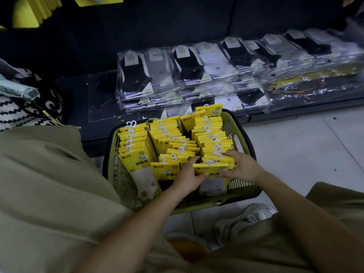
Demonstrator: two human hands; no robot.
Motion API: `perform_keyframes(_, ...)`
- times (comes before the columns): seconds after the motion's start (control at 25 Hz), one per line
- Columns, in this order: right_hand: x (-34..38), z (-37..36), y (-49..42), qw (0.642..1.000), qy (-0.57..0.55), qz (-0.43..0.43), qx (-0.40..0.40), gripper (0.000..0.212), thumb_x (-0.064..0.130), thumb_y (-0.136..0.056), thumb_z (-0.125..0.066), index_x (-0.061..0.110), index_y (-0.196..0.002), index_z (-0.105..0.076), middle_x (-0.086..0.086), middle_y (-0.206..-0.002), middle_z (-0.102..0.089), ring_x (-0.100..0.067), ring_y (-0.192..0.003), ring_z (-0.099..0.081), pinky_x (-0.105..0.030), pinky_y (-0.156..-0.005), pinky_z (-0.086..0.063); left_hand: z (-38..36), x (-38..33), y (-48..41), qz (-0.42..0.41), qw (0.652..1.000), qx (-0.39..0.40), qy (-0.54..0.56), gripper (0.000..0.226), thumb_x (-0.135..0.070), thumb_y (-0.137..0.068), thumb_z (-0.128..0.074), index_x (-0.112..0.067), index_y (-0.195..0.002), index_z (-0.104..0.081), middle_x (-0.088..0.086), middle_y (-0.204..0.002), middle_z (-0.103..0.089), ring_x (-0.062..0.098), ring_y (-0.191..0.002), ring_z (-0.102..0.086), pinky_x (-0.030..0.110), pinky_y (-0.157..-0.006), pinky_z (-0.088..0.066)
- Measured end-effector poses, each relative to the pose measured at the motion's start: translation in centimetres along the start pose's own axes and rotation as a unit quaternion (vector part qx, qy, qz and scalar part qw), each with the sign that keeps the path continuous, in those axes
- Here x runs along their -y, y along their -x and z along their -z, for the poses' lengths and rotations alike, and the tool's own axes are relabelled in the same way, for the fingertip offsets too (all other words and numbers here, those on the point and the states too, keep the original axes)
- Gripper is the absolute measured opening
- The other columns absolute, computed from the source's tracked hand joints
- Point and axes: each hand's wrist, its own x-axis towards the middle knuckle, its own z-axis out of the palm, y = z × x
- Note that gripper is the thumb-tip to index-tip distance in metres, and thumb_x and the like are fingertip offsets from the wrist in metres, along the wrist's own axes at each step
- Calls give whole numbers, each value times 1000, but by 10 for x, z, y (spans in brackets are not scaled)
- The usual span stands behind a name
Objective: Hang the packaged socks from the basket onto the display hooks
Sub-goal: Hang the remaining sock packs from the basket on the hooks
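Note:
A green plastic basket (246, 196) stands on the floor in front of me, packed with three rows of yellow-carded sock packs (136, 152) with white plastic hangers. Both hands are in the right row. My left hand (190, 174) grips the left side of a bunch of sock packs (210, 167) at the near end of that row. My right hand (240, 167) grips the right side of the same bunch. Yellow packs (33, 12) hang on the dark display wall at the top left; the hooks themselves are not visible.
Stacks of clear-bagged black, grey and white socks (197, 73) lie on a low dark shelf behind the basket. A black-and-white patterned bag (25, 109) sits at the left. My knees and a white shoe (254, 215) are close to the basket on the tiled floor.

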Motion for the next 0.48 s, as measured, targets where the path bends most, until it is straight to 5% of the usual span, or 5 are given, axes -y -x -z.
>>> perform_keyframes(0.08, 11, 7, -1, 991, -131, -10, -32, 45, 18, -64, -85, 23, -99, -56, 1, -86, -66, -15, -78, -63, -26, -65, -52, 9, -10, 0, -35, 998, -29, 48, 61, -24, -84, -68, -18, -138, -39, -6, -120, -53, 16, -116, -52, 16, -84, -42)
perform_keyframes(0.2, 35, 12, -11, 956, -281, -15, -85, 47, 8, -64, -83, 21, -101, -56, 0, -87, -68, -10, -76, -66, -22, -63, -55, 34, -36, -4, -87, 989, -89, 81, 43, -29, -77, -75, -32, -112, -50, -19, -100, -56, -4, -91, -55, 5, -68, -42)
perform_keyframes(0.36, 71, 23, -26, 918, -379, 14, -115, 46, 10, -72, -77, 6, -112, -56, -5, -98, -72, -19, -88, -70, -32, -75, -58, 68, -65, -12, -98, 982, -111, 117, 27, -31, -78, -74, -29, -103, -61, -2, -108, -68, 13, -99, -64, 30, -84, -52)
perform_keyframes(0.48, 104, 34, -36, 907, -403, 63, -102, 40, 11, -76, -73, 10, -112, -56, -1, -95, -74, -18, -89, -70, -29, -74, -57, 98, -82, -14, -96, 973, -82, 195, 36, -30, -79, -72, -21, -113, -62, -4, -106, -69, 5, -93, -66, 21, -76, -53)
